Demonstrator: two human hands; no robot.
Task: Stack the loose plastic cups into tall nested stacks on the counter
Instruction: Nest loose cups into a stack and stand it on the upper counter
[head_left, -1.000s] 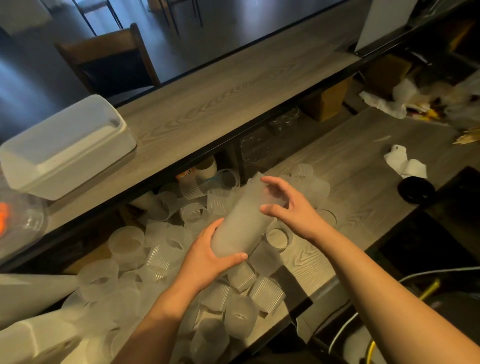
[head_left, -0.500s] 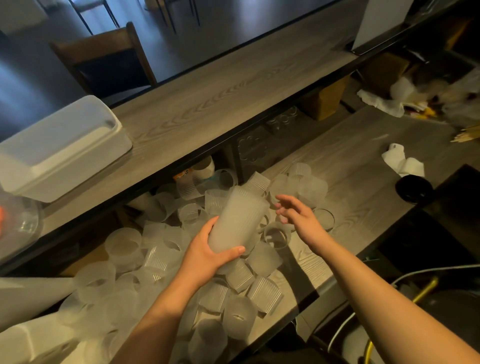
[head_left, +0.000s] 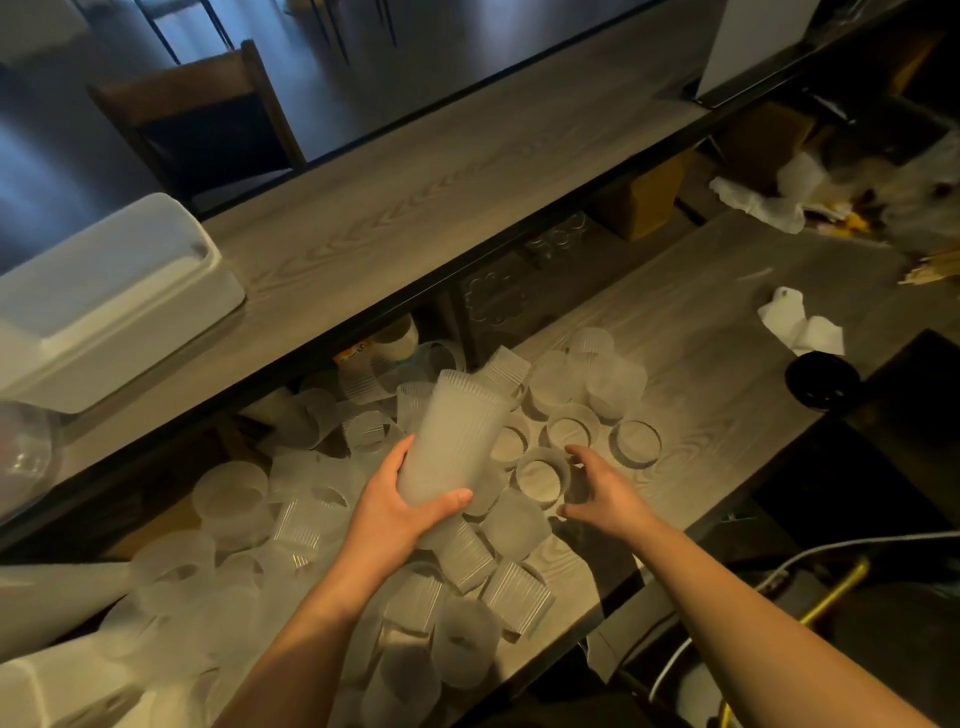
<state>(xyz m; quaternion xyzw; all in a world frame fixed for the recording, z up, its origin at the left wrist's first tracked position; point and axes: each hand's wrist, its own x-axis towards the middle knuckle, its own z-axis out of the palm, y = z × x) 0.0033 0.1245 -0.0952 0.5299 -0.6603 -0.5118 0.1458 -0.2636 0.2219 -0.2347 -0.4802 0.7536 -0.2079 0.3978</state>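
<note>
My left hand (head_left: 402, 506) grips the lower end of a tall nested stack of frosted ribbed plastic cups (head_left: 454, 441), held tilted above the pile. Several loose frosted cups (head_left: 296, 525) lie scattered on the lower wooden counter (head_left: 701, 415), some upright, some on their sides. My right hand (head_left: 605, 491) is low over the counter, its fingers spread and curving around one upright loose cup (head_left: 540, 475); whether it grips the cup I cannot tell.
A raised wooden shelf (head_left: 467, 171) runs above the counter with a white lidded box (head_left: 104, 291) at its left. Crumpled white paper (head_left: 800, 327) and a black round lid (head_left: 823, 382) lie at the right. Long cup stacks (head_left: 47, 680) lie at bottom left.
My right hand left the top of the held stack and dropped down to the right, reaching an upright loose cup on the counter. My left hand kept holding the stack.
</note>
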